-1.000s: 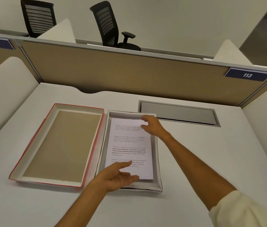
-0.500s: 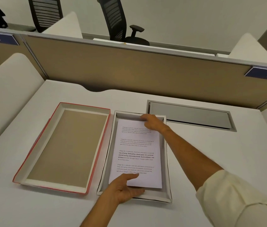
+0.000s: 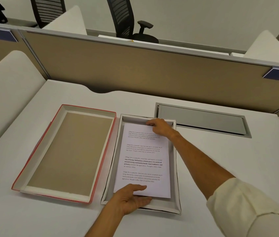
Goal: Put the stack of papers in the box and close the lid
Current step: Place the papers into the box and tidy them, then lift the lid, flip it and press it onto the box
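Note:
A white stack of printed papers (image 3: pixel 143 151) lies inside the shallow white box (image 3: pixel 175 177) on the desk. My left hand (image 3: pixel 131 199) grips the near edge of the stack, thumb on top. My right hand (image 3: pixel 161 127) holds the far edge with bent fingers, close to the box's far wall. The lid (image 3: pixel 66 151), red-edged with a brown inside, lies upside down just left of the box, almost touching it.
The white desk (image 3: pixel 212 159) has a grey metal cable hatch (image 3: pixel 202 119) behind the box on the right. A tan partition (image 3: pixel 143 74) closes the back, padded white dividers (image 3: pixel 3 93) flank the sides. Two black office chairs (image 3: pixel 123 17) stand beyond the partition.
Both hands have lowered the papers flat into the box. My left hand went from hovering open above the near edge to gripping it. The view has shifted closer.

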Demonstrator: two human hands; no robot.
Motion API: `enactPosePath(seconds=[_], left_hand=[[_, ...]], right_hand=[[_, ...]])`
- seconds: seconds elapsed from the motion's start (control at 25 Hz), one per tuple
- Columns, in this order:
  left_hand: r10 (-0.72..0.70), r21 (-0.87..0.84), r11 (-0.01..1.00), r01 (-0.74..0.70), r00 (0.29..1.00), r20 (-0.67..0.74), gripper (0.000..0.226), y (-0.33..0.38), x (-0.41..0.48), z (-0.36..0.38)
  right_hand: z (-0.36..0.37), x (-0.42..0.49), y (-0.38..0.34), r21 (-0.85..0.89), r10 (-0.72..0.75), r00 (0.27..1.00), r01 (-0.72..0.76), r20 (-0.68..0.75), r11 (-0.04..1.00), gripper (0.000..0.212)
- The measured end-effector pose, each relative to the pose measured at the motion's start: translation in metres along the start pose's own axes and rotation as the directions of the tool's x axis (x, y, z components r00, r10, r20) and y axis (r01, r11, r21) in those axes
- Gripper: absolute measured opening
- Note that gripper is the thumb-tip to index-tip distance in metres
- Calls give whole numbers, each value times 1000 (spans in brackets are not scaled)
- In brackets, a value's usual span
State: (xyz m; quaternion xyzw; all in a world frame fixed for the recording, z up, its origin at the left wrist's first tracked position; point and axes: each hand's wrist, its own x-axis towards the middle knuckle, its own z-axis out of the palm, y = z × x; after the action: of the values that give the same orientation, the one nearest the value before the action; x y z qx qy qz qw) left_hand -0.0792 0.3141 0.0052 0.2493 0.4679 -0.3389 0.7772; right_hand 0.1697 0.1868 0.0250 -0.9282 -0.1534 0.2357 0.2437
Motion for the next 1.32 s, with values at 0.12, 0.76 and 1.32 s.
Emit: enactPosePath(seconds=[0.12, 0.76, 1.32], left_hand=[[-7, 2, 1000, 7, 1000, 5, 39, 1, 1, -2], [-15, 230, 973, -19, 989, 145, 56, 11, -26, -6], [999, 976, 43, -212, -12, -47, 40, 196, -83, -168]], right_hand=[[1, 0, -1, 3, -4, 1000, 4, -3, 1000, 46], [-12, -2, -6, -89, -41, 996, 48, 79, 995, 54], [125, -71, -145, 816, 108, 988, -155, 114, 557, 68]])
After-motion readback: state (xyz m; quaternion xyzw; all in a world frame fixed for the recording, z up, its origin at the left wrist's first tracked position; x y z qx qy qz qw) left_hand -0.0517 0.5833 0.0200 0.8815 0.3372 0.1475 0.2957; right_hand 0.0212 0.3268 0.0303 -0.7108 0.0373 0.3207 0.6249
